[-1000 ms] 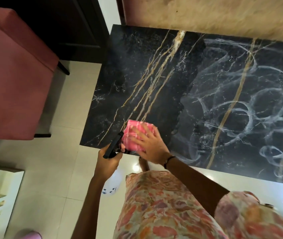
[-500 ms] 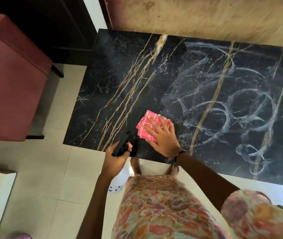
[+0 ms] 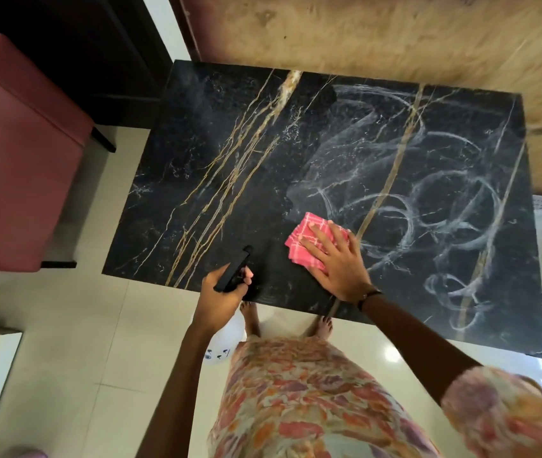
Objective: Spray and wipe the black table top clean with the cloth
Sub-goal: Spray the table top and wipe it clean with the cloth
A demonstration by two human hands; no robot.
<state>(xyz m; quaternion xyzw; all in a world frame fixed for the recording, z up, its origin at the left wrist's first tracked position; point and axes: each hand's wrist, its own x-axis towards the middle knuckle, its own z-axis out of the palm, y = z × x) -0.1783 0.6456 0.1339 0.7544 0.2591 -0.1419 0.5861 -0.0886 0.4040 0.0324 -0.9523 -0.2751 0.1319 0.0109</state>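
Your right hand (image 3: 335,262) lies flat, fingers spread wide, pressing the pink checked cloth (image 3: 309,239) onto the black table top (image 3: 230,160) near its front edge. Your left hand (image 3: 221,292) is closed around the black trigger head of the spray bottle (image 3: 233,269), held at the table's front edge; the bottle's white body (image 3: 226,338) hangs below the hand, over the floor. Left of the cloth, the gold-veined surface is dark and free of streaks. Right of the cloth, whitish looping smears (image 3: 428,206) cover the top. A red chair (image 3: 15,160) stands well apart to the left.
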